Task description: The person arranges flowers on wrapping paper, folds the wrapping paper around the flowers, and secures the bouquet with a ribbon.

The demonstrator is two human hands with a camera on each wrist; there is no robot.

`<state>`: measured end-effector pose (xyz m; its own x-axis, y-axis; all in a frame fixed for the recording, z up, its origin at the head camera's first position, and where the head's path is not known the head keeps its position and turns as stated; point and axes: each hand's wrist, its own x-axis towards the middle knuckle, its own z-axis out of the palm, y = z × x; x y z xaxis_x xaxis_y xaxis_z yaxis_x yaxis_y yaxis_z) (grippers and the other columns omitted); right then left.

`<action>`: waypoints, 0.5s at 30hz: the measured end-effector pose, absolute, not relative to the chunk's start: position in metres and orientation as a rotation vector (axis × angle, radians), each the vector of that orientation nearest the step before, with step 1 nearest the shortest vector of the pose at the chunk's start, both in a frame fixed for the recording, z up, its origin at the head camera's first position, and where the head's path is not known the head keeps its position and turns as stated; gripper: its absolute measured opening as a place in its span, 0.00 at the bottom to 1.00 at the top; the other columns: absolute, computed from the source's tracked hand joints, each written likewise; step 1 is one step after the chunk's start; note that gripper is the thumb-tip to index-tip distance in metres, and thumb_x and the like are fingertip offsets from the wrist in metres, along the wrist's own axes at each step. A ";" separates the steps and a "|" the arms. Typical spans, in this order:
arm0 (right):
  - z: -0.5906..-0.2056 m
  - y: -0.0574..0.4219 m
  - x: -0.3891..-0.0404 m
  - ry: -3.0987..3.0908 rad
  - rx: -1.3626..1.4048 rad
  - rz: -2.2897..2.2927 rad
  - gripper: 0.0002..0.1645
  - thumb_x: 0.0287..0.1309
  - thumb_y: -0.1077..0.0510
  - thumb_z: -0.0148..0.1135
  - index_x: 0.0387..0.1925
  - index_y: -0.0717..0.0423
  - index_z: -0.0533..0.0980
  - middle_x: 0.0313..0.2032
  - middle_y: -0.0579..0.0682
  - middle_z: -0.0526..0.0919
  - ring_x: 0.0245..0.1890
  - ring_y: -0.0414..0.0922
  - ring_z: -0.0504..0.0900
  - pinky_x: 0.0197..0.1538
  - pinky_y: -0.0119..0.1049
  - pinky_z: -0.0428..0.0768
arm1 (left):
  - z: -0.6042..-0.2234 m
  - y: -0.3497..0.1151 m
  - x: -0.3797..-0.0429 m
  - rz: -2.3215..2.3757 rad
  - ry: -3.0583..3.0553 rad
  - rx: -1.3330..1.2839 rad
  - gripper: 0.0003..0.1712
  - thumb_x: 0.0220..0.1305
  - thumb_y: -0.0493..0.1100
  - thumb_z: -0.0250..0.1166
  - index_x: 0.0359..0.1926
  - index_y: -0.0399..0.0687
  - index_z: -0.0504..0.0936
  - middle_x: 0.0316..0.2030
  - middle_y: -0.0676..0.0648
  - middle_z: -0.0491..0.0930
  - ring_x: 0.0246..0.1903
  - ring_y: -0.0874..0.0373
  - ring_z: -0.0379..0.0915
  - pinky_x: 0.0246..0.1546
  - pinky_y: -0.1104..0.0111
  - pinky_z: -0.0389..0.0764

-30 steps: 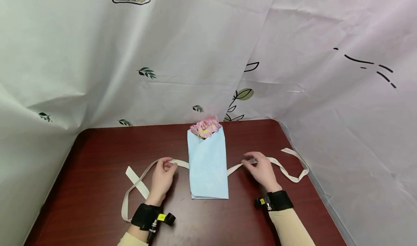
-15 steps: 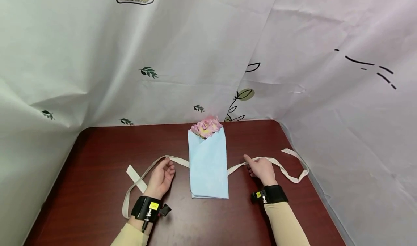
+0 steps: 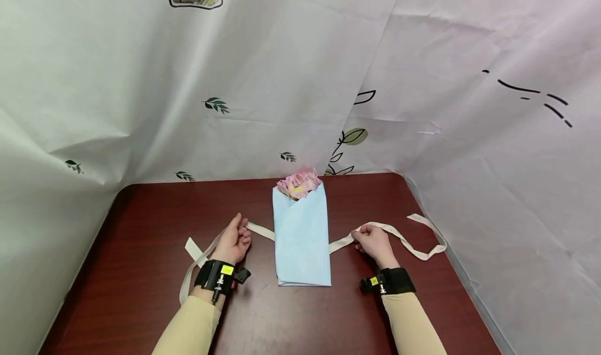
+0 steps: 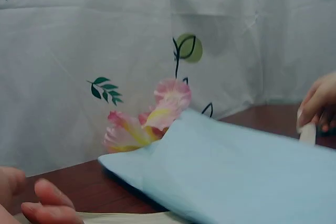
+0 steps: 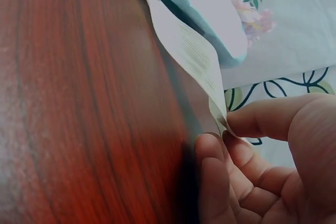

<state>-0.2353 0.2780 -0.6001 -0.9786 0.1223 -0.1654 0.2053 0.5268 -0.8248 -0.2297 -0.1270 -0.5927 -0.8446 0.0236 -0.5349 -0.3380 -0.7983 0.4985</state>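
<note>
A cream ribbon [image 3: 260,231] runs beneath a light blue wrapped packet [image 3: 302,235] and out on both sides. A pink and yellow flower [image 3: 299,184] shows at the packet's top. On the left, my left hand [image 3: 233,243] lies palm inward over the ribbon with thumb raised and fingers loosely curled. The left wrist view has a gap between the thumb [image 4: 9,182] and the fingers [image 4: 50,203], the ribbon passing behind them. On the other side, my right hand [image 3: 373,243] pinches the ribbon between thumb and fingertips, plain in the right wrist view, where the ribbon [image 5: 194,56] twists toward the packet.
The dark red tabletop [image 3: 300,318] meets a white patterned curtain [image 3: 253,83] at its back and right. A loose ribbon tail [image 3: 193,249] lies left of the left hand. The right tail [image 3: 424,256] curls near the table's right edge.
My left hand moved forward along the ribbon and turned its palm inward. My right hand let go, turned over, and now pinches the ribbon; the right part has lifted slightly. The packet stayed put.
</note>
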 end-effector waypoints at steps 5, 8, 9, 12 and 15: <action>-0.601 0.279 -0.235 2.651 0.286 -1.471 0.13 0.70 0.54 0.69 0.35 0.61 0.81 0.24 0.49 0.86 0.24 0.42 0.85 0.31 0.33 0.84 | -0.591 -0.127 -0.237 2.677 0.948 -0.857 0.12 0.87 0.46 0.48 0.44 0.43 0.68 0.21 0.56 0.59 0.17 0.68 0.59 0.17 0.80 0.57; -0.601 0.280 -0.235 2.642 0.279 -1.481 0.13 0.70 0.54 0.68 0.36 0.61 0.80 0.24 0.49 0.86 0.24 0.42 0.86 0.32 0.33 0.84 | -0.591 -0.128 -0.239 2.682 0.924 -0.873 0.12 0.86 0.44 0.45 0.42 0.43 0.68 0.20 0.55 0.60 0.17 0.68 0.59 0.16 0.81 0.57; -0.602 0.280 -0.235 2.642 0.273 -1.482 0.13 0.70 0.54 0.68 0.36 0.61 0.80 0.24 0.48 0.86 0.24 0.42 0.85 0.32 0.33 0.84 | -0.590 -0.128 -0.240 2.690 0.901 -0.875 0.12 0.86 0.43 0.45 0.41 0.43 0.67 0.21 0.55 0.60 0.18 0.67 0.59 0.17 0.81 0.58; -0.602 0.281 -0.235 2.636 0.260 -1.491 0.12 0.71 0.55 0.67 0.37 0.61 0.80 0.24 0.49 0.86 0.24 0.42 0.85 0.32 0.33 0.83 | -0.589 -0.130 -0.241 2.709 0.862 -0.877 0.12 0.86 0.42 0.43 0.39 0.43 0.65 0.21 0.54 0.60 0.19 0.66 0.59 0.19 0.80 0.60; -0.602 0.280 -0.234 2.627 0.265 -1.502 0.13 0.73 0.53 0.67 0.38 0.61 0.79 0.26 0.51 0.86 0.25 0.42 0.85 0.33 0.34 0.83 | -0.590 -0.129 -0.237 2.726 0.942 -0.861 0.14 0.84 0.41 0.43 0.35 0.45 0.64 0.22 0.54 0.62 0.20 0.64 0.61 0.21 0.78 0.62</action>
